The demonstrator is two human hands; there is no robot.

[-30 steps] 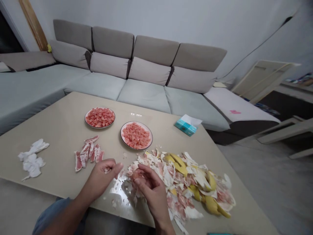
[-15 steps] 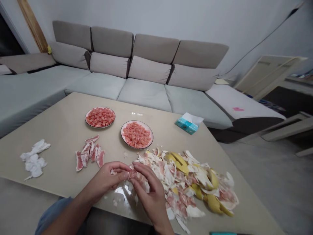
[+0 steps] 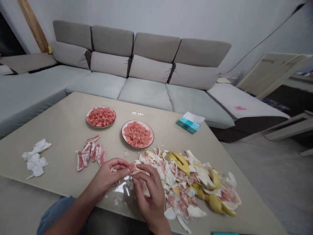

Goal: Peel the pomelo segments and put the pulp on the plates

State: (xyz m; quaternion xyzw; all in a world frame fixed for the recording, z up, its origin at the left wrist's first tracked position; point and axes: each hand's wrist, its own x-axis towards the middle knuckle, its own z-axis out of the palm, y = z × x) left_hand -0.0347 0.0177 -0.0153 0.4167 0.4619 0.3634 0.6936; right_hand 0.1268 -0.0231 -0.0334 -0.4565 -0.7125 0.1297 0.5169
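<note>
The two hands are being brought together. A second ago the left hand (image 3: 110, 178) was being held apart at nine o'clock of the right hand (image 3: 149, 194), curled on a small pale scrap, while the pomelo piece (image 3: 133, 167) was being held low against the peel heap (image 3: 195, 182) by the right alone. Now the piece is being pinched from both sides, the left fingers (image 3: 123, 172) and the right fingers (image 3: 144, 169) being closed on it tip to tip, just above the near part of the worktop (image 3: 61, 124). From this, the piece is being judged as worked on by both hands at once rather than merely held, with the peeling being taken up on it. The heap is being left at three o'clock of the hands, the unpeeled segments (image 3: 89, 153) at ten o'clock, the near plate (image 3: 122, 133) of pink flesh at twelve o'clock and the far plate (image 3: 86, 118) at eleven, none of them being touched. The underside of the piece is being hidden by the fingertips, so how much membrane is clinging to it cannot be told. Whether the pale scrap is being kept under the left fingers is also unclear. The right wrist is being cut off by the lower frame edge, and a teal object (image 3: 225, 233) at five o'clock is being shown only as a sliver.
</note>
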